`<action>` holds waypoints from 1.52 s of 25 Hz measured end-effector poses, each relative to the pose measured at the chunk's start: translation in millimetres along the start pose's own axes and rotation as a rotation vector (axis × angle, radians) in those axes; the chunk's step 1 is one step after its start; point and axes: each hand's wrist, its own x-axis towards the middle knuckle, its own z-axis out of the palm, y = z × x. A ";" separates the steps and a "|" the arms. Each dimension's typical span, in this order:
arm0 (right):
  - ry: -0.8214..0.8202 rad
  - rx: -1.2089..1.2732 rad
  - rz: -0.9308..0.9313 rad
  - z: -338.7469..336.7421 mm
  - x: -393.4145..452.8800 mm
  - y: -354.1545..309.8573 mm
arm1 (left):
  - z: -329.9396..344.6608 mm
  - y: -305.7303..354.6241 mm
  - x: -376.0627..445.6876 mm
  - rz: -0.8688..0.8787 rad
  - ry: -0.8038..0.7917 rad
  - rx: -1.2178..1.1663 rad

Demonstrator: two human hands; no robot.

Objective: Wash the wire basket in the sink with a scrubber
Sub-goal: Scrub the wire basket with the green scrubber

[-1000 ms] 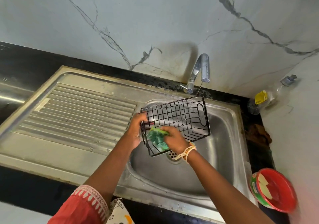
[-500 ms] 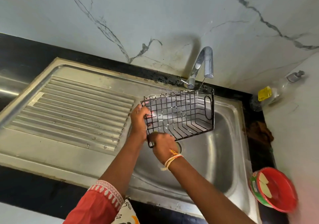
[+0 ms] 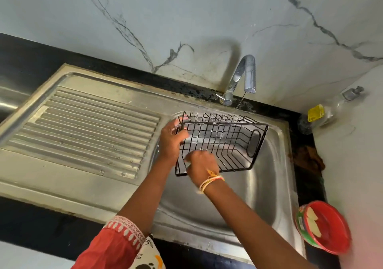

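A black wire basket (image 3: 226, 144) is held tilted over the steel sink (image 3: 269, 196), below the tap (image 3: 247, 72). My left hand (image 3: 172, 142) grips the basket's left end. My right hand (image 3: 202, 165) is curled against the near rim at the basket's left corner. The green scrubber is hidden under that hand. A thin stream of water runs from the tap onto the basket's far edge.
A ribbed steel drainboard (image 3: 93, 134) lies left of the bowl. On the black counter to the right stand a clear bottle (image 3: 323, 113) with a yellow label, a brown cloth (image 3: 308, 159) and a red tub (image 3: 327, 227). A marble wall rises behind.
The basket has been raised and turned flatter under the tap. My right hand slid to the near-left corner, and the green scrubber seen earlier is now covered by it.
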 end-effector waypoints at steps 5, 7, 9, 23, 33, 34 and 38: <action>-0.002 0.667 0.314 -6.0 9.3 51.1 | -15.6 -6.7 -3.8 0.051 0.005 -0.054; -0.039 0.431 0.441 -6.2 13.7 76.6 | -15.5 0.5 -2.7 0.058 0.005 -0.091; -0.092 0.116 0.399 -2.8 11.7 75.2 | -14.7 2.7 -3.7 0.085 -0.015 -0.087; 0.206 0.077 0.310 18.1 9.8 56.3 | -14.9 0.5 -2.9 0.074 0.097 -0.093; 0.165 0.275 -0.344 29.8 -6.7 5.7 | -16.3 -9.2 7.2 0.048 0.111 -0.105; 0.165 0.240 -0.407 27.2 -7.2 20.9 | -17.9 -12.1 6.1 0.014 0.118 -0.144; 0.134 0.099 -0.030 1.2 3.2 86.4 | -19.0 -22.9 9.1 -0.028 0.119 -0.222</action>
